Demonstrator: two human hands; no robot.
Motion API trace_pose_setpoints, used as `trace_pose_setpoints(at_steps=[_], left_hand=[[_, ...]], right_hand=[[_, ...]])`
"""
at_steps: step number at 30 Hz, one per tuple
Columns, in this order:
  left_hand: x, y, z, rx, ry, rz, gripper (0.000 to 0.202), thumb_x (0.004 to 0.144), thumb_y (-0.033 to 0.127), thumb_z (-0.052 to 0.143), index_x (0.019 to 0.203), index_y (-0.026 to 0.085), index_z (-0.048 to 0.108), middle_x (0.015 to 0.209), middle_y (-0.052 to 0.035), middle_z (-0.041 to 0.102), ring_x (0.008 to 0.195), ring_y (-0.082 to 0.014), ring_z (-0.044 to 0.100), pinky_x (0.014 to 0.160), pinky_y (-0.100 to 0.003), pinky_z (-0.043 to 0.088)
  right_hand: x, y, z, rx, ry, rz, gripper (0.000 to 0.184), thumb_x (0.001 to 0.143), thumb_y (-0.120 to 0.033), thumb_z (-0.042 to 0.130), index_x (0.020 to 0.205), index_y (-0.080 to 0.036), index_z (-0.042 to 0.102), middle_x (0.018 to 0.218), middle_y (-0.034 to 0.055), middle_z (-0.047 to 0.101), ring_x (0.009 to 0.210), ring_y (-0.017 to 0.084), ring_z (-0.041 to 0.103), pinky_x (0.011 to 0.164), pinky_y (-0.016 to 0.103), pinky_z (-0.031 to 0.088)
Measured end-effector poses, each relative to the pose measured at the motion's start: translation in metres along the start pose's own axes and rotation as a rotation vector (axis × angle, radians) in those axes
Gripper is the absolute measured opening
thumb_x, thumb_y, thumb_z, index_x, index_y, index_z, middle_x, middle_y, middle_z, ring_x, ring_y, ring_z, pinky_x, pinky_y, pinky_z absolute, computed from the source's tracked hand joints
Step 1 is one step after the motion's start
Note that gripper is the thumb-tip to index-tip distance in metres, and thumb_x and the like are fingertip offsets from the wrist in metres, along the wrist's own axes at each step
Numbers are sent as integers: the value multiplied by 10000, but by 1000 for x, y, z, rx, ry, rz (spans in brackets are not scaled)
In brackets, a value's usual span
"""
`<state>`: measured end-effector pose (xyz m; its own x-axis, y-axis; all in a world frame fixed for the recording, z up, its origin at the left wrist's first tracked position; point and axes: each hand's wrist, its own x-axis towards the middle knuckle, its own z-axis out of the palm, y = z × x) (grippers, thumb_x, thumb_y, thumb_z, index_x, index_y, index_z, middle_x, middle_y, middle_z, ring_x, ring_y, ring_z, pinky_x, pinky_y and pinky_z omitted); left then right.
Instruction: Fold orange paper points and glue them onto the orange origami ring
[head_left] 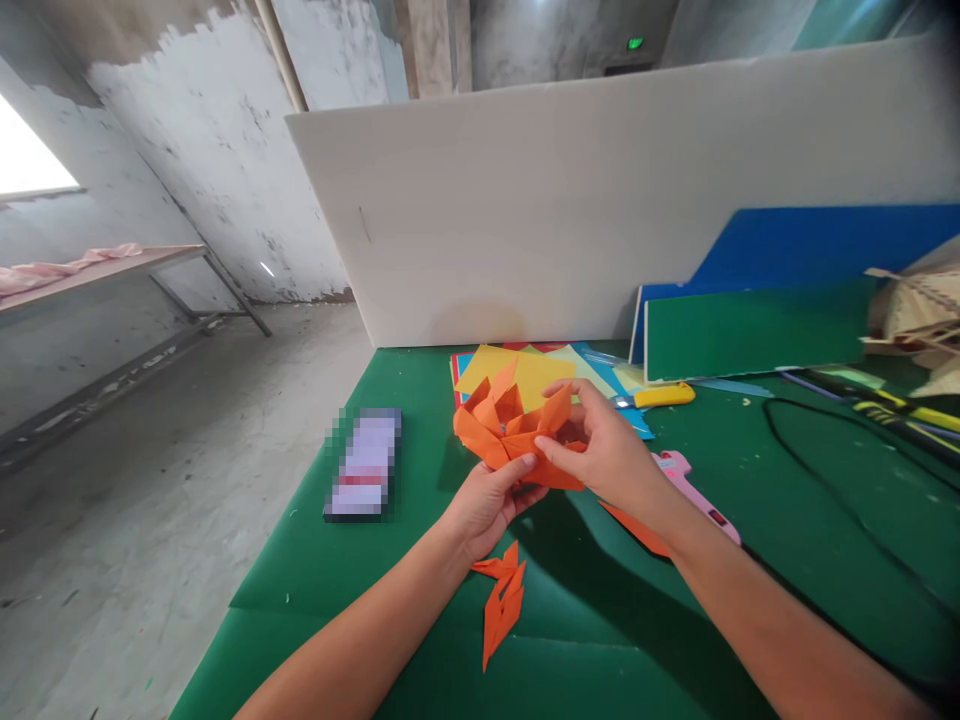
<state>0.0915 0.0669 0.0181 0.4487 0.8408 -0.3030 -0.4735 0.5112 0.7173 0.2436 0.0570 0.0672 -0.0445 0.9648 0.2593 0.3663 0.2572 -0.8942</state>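
Observation:
An orange folded-paper flower (487,435) with pointed petals is held up above the green table, between both hands. My left hand (491,500) grips its underside from below, thumb on the lower front. My right hand (592,435) pinches a petal on the right side, thumb in front and fingers behind. Below my left hand, several small folded orange paper pieces (502,605) lie on the table. Another orange paper piece (636,527) lies partly hidden under my right forearm. Beside that forearm rests a pink glue gun (701,500), also partly covered.
Behind the flower lies a stack of coloured paper (472,372), with a yellow utility knife (664,396) to its right. A blurred-out phone (367,460) is at left. A black cable (810,510) curves across the right. A white board (525,220) and a green panel (757,330) stand behind.

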Motion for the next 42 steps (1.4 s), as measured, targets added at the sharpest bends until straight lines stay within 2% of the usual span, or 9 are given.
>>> trace_pose_setpoints(at_steps=[4, 10, 16, 23, 29, 38, 42], left_hand=[[0, 0, -1, 17, 7, 1, 318, 739, 204, 764, 1043, 172, 676, 1113, -78, 670, 943, -186, 636, 790, -298, 533], [0, 0, -2, 15, -12, -2, 337, 747, 192, 759, 1073, 189, 672, 1127, -79, 668, 961, -187, 629, 808, -306, 533], [1, 1, -2, 18, -4, 11, 324, 740, 208, 763, 1052, 171, 682, 1132, -87, 667, 958, -188, 629, 790, -292, 533], [0, 0, -3, 30, -17, 2, 362, 731, 216, 778, 1076, 184, 674, 1144, -78, 661, 971, -186, 627, 819, -301, 530], [2, -1, -5, 41, -24, 8, 344, 741, 217, 771, 1069, 181, 676, 1134, -80, 666, 971, -185, 628, 819, -301, 530], [4, -4, -9, 52, -44, -6, 283, 753, 209, 758, 1027, 185, 688, 1139, -74, 671, 984, -185, 630, 852, -316, 523], [3, -1, -8, 60, -55, -1, 261, 761, 218, 751, 1013, 186, 692, 1139, -70, 670, 992, -184, 626, 830, -296, 525]], right_hand=[[-1, 0, 0, 47, -13, 9, 391, 791, -243, 607, 1127, -262, 408, 820, -23, 645, 718, 165, 645, 684, 310, 524], [-2, -4, -1, -4, 42, -8, 323, 798, -224, 607, 1052, -252, 408, 825, -14, 647, 779, 174, 658, 703, 306, 520], [0, 1, -3, 20, -38, 25, 472, 762, -233, 641, 1154, -262, 379, 835, -17, 667, 722, 169, 653, 675, 307, 532], [-4, -1, -2, -66, -34, 12, 380, 765, -207, 613, 1065, -268, 387, 825, -30, 659, 647, 146, 623, 602, 273, 507], [-1, 1, -4, -20, -35, 11, 398, 780, -207, 601, 1109, -270, 386, 800, -34, 650, 684, 155, 632, 628, 283, 512], [-2, -2, -6, -38, -26, 19, 331, 793, -226, 602, 1041, -262, 386, 795, -26, 639, 719, 175, 650, 660, 314, 526], [-3, -3, -7, -34, -65, 19, 429, 781, -236, 619, 1135, -268, 378, 860, -6, 663, 761, 187, 662, 692, 330, 543]])
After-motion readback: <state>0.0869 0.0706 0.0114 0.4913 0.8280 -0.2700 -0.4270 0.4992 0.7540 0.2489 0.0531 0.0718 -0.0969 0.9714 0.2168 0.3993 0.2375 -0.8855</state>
